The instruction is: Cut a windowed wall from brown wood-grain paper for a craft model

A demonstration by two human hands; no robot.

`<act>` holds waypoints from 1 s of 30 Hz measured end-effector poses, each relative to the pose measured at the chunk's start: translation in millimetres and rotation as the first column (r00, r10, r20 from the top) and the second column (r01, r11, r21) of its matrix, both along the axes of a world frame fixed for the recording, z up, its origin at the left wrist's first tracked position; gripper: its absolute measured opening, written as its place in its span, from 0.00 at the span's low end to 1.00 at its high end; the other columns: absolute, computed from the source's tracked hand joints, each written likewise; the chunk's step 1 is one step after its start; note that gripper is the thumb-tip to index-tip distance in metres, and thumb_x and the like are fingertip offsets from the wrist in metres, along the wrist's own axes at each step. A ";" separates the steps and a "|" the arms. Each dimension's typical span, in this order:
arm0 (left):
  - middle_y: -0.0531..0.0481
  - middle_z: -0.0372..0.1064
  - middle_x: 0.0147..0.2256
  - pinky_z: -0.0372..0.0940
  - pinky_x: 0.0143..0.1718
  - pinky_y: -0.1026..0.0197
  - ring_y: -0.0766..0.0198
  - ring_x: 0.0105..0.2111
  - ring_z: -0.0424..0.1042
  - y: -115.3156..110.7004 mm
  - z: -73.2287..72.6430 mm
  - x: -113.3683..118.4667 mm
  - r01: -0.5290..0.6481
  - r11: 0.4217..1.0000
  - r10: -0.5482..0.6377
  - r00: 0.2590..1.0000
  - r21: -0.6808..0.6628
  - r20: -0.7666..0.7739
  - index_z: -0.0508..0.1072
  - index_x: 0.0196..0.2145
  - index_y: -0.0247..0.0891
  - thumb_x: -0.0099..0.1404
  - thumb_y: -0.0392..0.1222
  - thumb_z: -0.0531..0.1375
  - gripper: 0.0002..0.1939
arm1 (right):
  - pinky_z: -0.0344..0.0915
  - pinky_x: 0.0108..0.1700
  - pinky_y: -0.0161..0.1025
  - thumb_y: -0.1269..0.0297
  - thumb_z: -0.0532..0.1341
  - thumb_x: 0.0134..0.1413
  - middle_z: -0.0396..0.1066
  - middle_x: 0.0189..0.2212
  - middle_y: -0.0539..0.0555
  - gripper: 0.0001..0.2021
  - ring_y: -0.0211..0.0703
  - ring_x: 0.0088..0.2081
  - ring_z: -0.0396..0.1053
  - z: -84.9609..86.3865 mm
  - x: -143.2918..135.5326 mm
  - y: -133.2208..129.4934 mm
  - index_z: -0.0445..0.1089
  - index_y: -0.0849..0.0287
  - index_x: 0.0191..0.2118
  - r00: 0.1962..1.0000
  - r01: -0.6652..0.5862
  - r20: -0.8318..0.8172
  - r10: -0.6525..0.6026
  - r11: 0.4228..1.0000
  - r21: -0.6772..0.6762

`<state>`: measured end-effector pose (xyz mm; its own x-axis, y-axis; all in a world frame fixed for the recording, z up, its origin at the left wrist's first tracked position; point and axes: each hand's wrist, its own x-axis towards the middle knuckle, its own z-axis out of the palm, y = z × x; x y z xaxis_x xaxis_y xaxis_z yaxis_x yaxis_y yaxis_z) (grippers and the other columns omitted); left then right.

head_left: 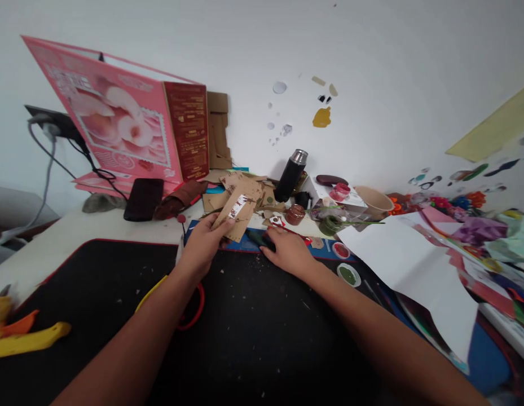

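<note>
Pinched between the thumb and fingers of my left hand (pixel 206 239) is a strip of brown cardboard (pixel 243 210) with a white label and dark red smears. My right hand (pixel 287 248) rests just right of it, its fingers curled at a dark green item (pixel 258 239) near the blue mat edge (pixel 234 246); whether it grips this item is hard to tell. More cardboard scraps lie behind the strip. Under my left forearm, a red scissor handle (pixel 198 307) shows on the black mat (pixel 253 332).
A pink box (pixel 130 118) and a black phone (pixel 144 199) stand and lie at the back left. Behind my hands are a black thermos (pixel 292 173) and a jar of brown paint (pixel 295 213). White paper (pixel 405 259) covers the right side, near a green paint lid (pixel 348 275).
</note>
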<state>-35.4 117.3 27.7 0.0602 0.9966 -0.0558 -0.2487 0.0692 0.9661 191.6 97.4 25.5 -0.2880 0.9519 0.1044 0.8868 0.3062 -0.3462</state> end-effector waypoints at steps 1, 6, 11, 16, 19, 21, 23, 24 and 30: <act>0.49 0.76 0.34 0.61 0.25 0.64 0.65 0.29 0.70 -0.7 0.3 0.4 0.004 1.000 -0.004 1.000 0.001 -0.015 0.77 0.45 0.36 0.56 0.51 0.71 0.22 | 0.66 0.47 0.50 0.60 0.65 0.59 0.78 0.46 0.64 0.14 0.58 0.45 0.75 -0.7 0.7 0.8 0.75 0.59 0.48 0.999 0.029 -0.043 -0.029 1.000 -0.001; 0.49 0.74 0.32 0.58 0.22 0.64 0.65 0.26 0.69 -1.9 -0.4 1.2 0.044 0.999 -0.043 0.996 0.019 -0.081 0.76 0.45 0.36 0.57 0.52 0.70 0.22 | 0.64 0.39 0.44 0.54 0.62 0.58 0.77 0.32 0.55 0.11 0.49 0.34 0.72 -1.6 18.3 -3.8 0.73 0.56 0.37 0.911 0.198 -0.350 -0.218 0.976 -0.093; 0.44 0.76 0.40 0.64 0.21 0.62 0.64 0.25 0.72 -3.2 -4.5 4.6 0.101 0.995 -0.097 0.984 0.018 -0.152 0.67 0.58 0.37 0.60 0.48 0.68 0.31 | 0.62 0.26 0.39 0.41 0.60 0.57 0.75 0.26 0.53 0.20 0.44 0.24 0.68 -4.0 39.7 -34.5 0.71 0.56 0.34 0.646 0.260 -0.634 -0.425 0.904 -0.340; 0.48 0.76 0.32 0.68 0.20 0.58 0.59 0.21 0.74 -11.0 -12.6 13.1 0.266 0.963 -0.268 0.933 -0.044 -0.242 0.60 0.64 0.36 0.59 0.45 0.67 0.38 | 0.55 0.20 0.36 0.39 0.63 0.54 0.69 0.23 0.50 0.22 0.37 0.19 0.60 2.7 44.2 -70.6 0.67 0.56 0.28 0.403 0.194 -0.750 -0.524 0.850 -0.490; 0.48 0.75 0.29 0.67 0.20 0.59 0.57 0.21 0.75 -14.1 -16.5 15.6 0.351 0.934 -0.353 0.890 -0.061 -0.288 0.66 0.59 0.37 0.58 0.45 0.67 0.33 | 0.50 0.19 0.34 0.39 0.65 0.54 0.65 0.22 0.48 0.23 0.34 0.18 0.54 7.9 41.3 -84.9 0.66 0.56 0.29 0.304 0.067 -0.782 -0.544 0.831 -0.552; 0.49 0.75 0.27 0.66 0.20 0.59 0.57 0.21 0.75 -14.2 -17.9 16.0 0.365 0.929 -0.362 0.873 -0.055 -0.326 0.66 0.59 0.36 0.58 0.45 0.67 0.33 | 0.47 0.20 0.32 0.41 0.68 0.54 0.63 0.21 0.46 0.23 0.32 0.18 0.52 8.9 38.9 -91.3 0.65 0.56 0.30 0.216 -0.069 -0.795 -0.567 0.803 -0.592; 0.51 0.73 0.25 0.63 0.19 0.60 0.58 0.20 0.73 -13.8 -18.5 15.9 0.363 0.931 -0.350 0.860 -0.038 -0.371 0.66 0.59 0.36 0.57 0.45 0.66 0.33 | 0.45 0.19 0.31 0.44 0.70 0.54 0.63 0.21 0.45 0.22 0.31 0.18 0.52 8.0 36.6 -95.3 0.64 0.56 0.31 0.180 -0.163 -0.787 -0.590 0.771 -0.615; 0.53 0.72 0.24 0.61 0.19 0.61 0.60 0.19 0.71 -13.6 -18.6 15.7 0.364 0.931 -0.344 0.852 -0.027 -0.394 0.67 0.59 0.36 0.57 0.45 0.66 0.33 | 0.44 0.19 0.31 0.44 0.71 0.53 0.63 0.21 0.45 0.22 0.32 0.18 0.53 7.3 35.6 -96.5 0.63 0.56 0.31 0.188 -0.178 -0.781 -0.595 0.761 -0.623; 0.59 0.69 0.20 0.56 0.23 0.61 0.64 0.17 0.66 -12.3 -19.4 11.2 0.412 0.910 -0.338 0.787 0.033 -0.516 0.72 0.57 0.36 0.54 0.43 0.65 0.31 | 0.50 0.18 0.32 0.45 0.72 0.51 0.69 0.22 0.46 0.23 0.35 0.18 0.62 8.1 33.4 -94.7 0.63 0.55 0.34 0.226 -0.142 -0.768 -0.599 0.760 -0.634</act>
<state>-24.2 105.0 8.2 0.4328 0.9003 -0.0463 0.2759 -0.0834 0.9576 225.0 2.7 33.7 -0.1001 0.9222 -0.3734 -0.1765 -0.3858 -0.9055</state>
